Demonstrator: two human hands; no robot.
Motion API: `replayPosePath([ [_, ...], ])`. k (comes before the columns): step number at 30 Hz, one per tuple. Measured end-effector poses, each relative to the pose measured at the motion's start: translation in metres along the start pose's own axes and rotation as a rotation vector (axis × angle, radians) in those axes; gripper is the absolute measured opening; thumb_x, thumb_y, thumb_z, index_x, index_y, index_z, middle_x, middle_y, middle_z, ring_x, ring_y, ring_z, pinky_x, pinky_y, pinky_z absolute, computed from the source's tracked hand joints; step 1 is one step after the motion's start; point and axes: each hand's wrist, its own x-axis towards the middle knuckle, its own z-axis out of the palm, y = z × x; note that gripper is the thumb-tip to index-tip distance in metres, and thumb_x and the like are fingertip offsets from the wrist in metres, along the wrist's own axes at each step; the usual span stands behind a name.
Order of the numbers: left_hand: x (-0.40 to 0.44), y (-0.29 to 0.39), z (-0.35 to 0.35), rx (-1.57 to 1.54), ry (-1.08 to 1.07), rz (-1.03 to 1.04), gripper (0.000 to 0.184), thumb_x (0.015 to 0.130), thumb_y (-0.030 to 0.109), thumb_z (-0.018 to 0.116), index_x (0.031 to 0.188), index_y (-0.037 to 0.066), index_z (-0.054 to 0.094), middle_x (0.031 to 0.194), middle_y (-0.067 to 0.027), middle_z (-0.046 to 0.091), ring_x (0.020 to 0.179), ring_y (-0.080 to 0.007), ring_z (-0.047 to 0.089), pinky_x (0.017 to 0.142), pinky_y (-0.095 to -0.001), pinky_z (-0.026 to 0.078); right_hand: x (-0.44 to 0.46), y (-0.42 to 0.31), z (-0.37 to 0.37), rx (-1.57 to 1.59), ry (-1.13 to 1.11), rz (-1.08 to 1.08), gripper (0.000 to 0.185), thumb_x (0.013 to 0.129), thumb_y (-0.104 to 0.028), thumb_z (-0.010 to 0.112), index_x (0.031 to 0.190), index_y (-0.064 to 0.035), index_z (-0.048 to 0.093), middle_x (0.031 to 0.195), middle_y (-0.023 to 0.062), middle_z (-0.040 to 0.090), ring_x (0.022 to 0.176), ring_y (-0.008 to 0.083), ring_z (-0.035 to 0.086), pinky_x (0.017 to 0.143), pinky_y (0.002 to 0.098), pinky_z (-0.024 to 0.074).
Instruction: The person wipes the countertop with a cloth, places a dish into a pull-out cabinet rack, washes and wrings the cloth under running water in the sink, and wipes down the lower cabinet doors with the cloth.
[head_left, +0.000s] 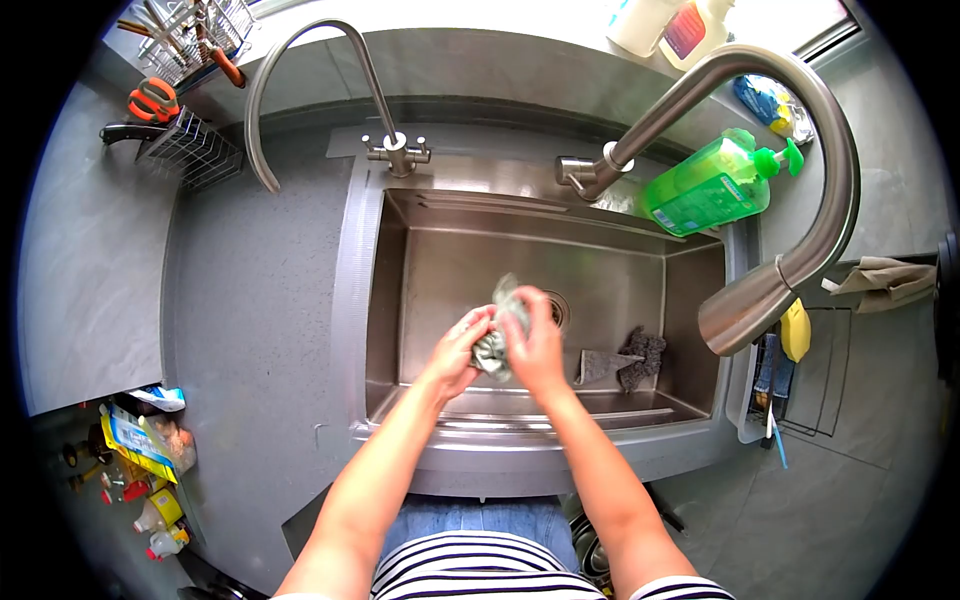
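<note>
Over the metal sink [520, 260], a crumpled grey-green cloth [491, 354] is bunched between my two hands. My left hand [462, 347] wraps its fingers round the cloth's left side. On the other side my right hand [534, 338] grips the cloth, slightly blurred, and part of the cloth sticks up above the fingers. Behind my right hand the drain [557, 309] is partly hidden. A grey cloth [603, 366] and a dark rag [642, 358] lie on the sink floor at the right.
A large tap [838, 180] arches over the sink's right side. The thin tap [397, 152] stands behind its left corner. A green soap bottle [708, 190] is at the back right. Orange-handled scissors [153, 100] and a wire basket [195, 150] are at the far left.
</note>
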Motion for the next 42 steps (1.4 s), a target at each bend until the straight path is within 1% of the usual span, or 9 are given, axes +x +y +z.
replayPosePath([
  [1,0.002,-0.004,0.022,0.022,0.209,0.05,0.024,0.099,0.027,0.053,0.112,0.008,0.058,0.093,-0.0013,0.061,0.082,-0.0114,0.059,0.074,-0.026,0.05,-0.011,-0.003,0.009,-0.096,-0.063,-0.111,0.024,0.086,-0.015,0.062,0.107,-0.0029,0.056,0.098,0.0187,0.06,0.089,0.0376,0.062,0.077,0.0415,0.0494],
  [4,0.029,-0.019,-0.01,-0.126,-0.212,-0.09,0.038,0.095,0.048,0.055,0.074,0.016,0.049,0.07,0.0048,0.049,0.066,-0.0085,0.047,0.058,-0.0262,0.04,-0.031,-0.025,0.019,-0.231,-0.146,-0.163,0.019,0.087,-0.017,0.061,0.1,-0.0032,0.059,0.088,0.0181,0.061,0.081,0.0384,0.062,0.066,0.0426,0.0503],
  [8,0.018,-0.02,0.03,0.248,0.406,-0.028,0.044,0.097,0.051,0.048,0.078,0.011,0.055,0.063,0.0054,0.044,0.06,-0.0071,0.04,0.057,-0.0247,0.035,-0.006,0.03,0.025,-0.145,-0.098,0.03,0.026,0.092,-0.026,0.058,0.097,-0.0005,0.061,0.079,0.0163,0.062,0.069,0.0311,0.061,0.059,0.0401,0.0468],
  [13,0.01,0.005,0.003,0.929,0.103,0.17,0.04,0.091,0.044,0.059,0.096,0.005,0.064,0.092,-0.0053,0.062,0.091,-0.0166,0.059,0.081,-0.0307,0.043,0.001,0.064,0.006,0.385,-0.087,0.476,0.035,0.098,-0.029,0.057,0.072,-0.0053,0.051,0.067,-0.003,0.05,0.066,0.005,0.044,0.057,0.0272,0.0368],
  [19,-0.016,0.016,-0.005,1.781,0.003,0.6,0.035,0.086,0.031,0.066,0.117,0.015,0.065,0.131,-0.0074,0.057,0.123,-0.0286,0.05,0.101,-0.0485,0.036,-0.001,0.021,-0.007,0.924,-0.005,0.698,0.015,0.095,-0.016,0.061,0.084,-0.0086,0.053,0.08,-0.0029,0.058,0.075,0.0046,0.054,0.066,0.0211,0.0426],
  [24,-0.025,0.034,0.001,1.618,-0.09,0.569,0.036,0.092,0.019,0.059,0.127,0.013,0.06,0.133,-0.0112,0.056,0.126,-0.0313,0.05,0.108,-0.0467,0.034,0.005,0.027,-0.018,0.592,-0.005,0.384,0.009,0.093,-0.007,0.061,0.1,-0.0014,0.06,0.09,0.0001,0.062,0.081,0.0066,0.057,0.075,0.0216,0.0466],
  [30,-0.03,0.044,0.029,1.362,-0.153,0.7,0.037,0.083,0.017,0.07,0.118,0.008,0.063,0.107,-0.0127,0.067,0.1,-0.0288,0.063,0.087,-0.035,0.049,0.015,0.011,-0.027,0.785,-0.106,0.486,0.012,0.094,-0.008,0.06,0.104,-0.0018,0.062,0.097,0.001,0.062,0.086,0.0065,0.057,0.077,0.0211,0.0462],
  [37,-0.031,0.066,0.036,1.409,-0.235,0.538,0.035,0.08,0.016,0.071,0.11,0.002,0.062,0.092,-0.0113,0.067,0.081,-0.0197,0.064,0.072,-0.0313,0.049,0.027,-0.006,-0.038,0.337,-0.109,0.231,0.011,0.092,-0.009,0.062,0.097,-0.0004,0.066,0.085,0.0031,0.064,0.078,0.0091,0.057,0.071,0.0235,0.046],
  [42,-0.026,0.078,0.009,0.818,-0.182,0.291,0.017,0.096,0.018,0.057,0.107,0.005,0.059,0.093,0.0038,0.061,0.086,-0.0036,0.054,0.079,-0.0217,0.045,0.027,0.004,-0.06,0.059,-0.41,0.156,0.02,0.085,-0.022,0.071,0.091,-0.0029,0.07,0.08,0.0055,0.062,0.074,0.0145,0.056,0.067,0.0285,0.0438],
])
